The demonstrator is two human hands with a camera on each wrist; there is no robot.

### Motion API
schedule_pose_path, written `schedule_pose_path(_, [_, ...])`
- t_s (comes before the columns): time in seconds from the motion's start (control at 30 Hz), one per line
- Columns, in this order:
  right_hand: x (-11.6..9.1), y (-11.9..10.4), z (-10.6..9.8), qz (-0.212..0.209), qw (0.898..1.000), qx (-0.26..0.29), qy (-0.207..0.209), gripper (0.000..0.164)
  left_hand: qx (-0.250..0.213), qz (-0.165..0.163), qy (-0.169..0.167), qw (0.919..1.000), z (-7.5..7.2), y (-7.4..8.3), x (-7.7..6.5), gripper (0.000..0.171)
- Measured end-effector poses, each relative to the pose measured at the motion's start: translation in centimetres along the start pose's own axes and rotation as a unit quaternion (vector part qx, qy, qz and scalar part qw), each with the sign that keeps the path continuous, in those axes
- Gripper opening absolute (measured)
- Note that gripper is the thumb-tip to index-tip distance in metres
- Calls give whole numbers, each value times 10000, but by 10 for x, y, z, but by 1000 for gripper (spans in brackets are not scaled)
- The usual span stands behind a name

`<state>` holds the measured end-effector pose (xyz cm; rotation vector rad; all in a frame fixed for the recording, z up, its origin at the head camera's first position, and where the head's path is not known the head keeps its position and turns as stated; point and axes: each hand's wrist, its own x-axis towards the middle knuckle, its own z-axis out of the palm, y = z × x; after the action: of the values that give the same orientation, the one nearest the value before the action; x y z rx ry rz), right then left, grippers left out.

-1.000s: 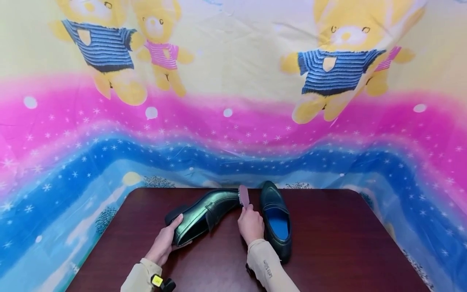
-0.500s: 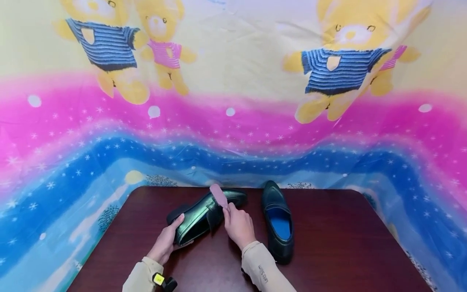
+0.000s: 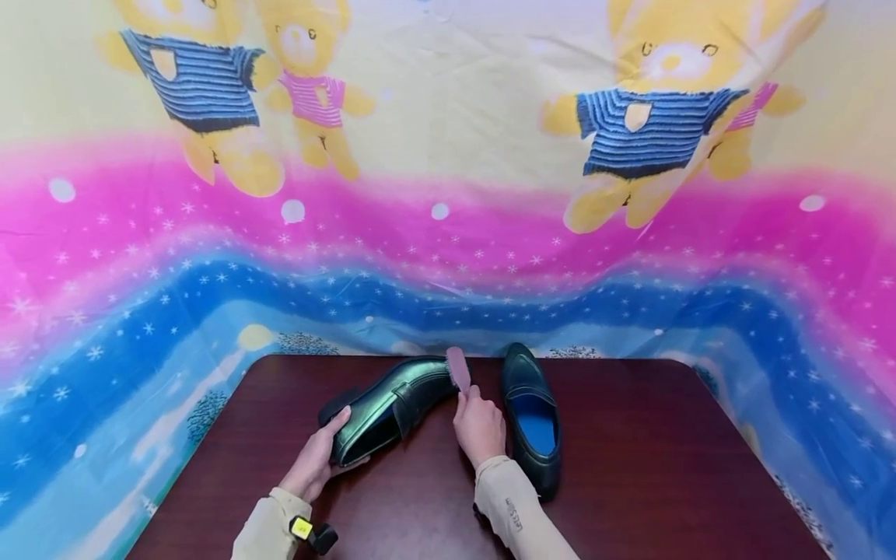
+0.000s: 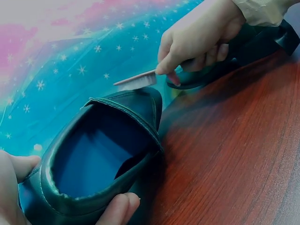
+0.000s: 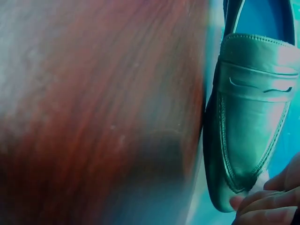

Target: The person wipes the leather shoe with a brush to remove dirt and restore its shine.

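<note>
My left hand grips a dark green leather loafer by its heel, thumb on one side and fingers on the other. The loafer is tilted, its toe pointing away to the right. In my right hand is a pink-backed brush, pinched by its handle. Its pale bristles lie at the loafer's toe in the left wrist view. The right wrist view shows the loafer's strap and stitched toe, with my right fingers beside the tip.
A second dark loafer with a blue insole stands on the brown table, just right of my right hand. Behind the table's far edge hangs a cloth printed with bears and snowflakes.
The brush moved from the toe back toward the strap, then forward to the toe again with my right hand. My left hand keeps its grip on the loafer's heel.
</note>
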<state>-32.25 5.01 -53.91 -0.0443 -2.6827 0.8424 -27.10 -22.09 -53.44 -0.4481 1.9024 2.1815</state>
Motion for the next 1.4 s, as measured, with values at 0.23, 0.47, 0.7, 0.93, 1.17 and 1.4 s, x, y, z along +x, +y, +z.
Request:
schedule_pose_path(0.23, [0,-1,-3,56,9999,128,-7,23,63,45,-32,10000,2,0,1,89])
schedule_pose_path(0.47, [-8,-24,-5,-1383,9896,261,-309,21,15,8,-26,10000,1,-1,1,88])
schedule_pose_path(0.7, [-12,-30,-2,-1558,9866,226,-438,19,46,-33,-88,9999,1,0,2,90])
schedule_pose_path(0.93, [-6,-18,-1,-1284,9910,84,-361,16,24,-67,-101,9999,-1,-1,3,90])
schedule_pose_path(1.17, [-4,-8,-1,-506,9987,16,35,20,-8,-42,-80,10000,-1,-2,2,92])
schedule_pose_path(1.4, [-4,-9,-3,4,9999,15,130,23,82,91,-91,9999,1,0,0,91])
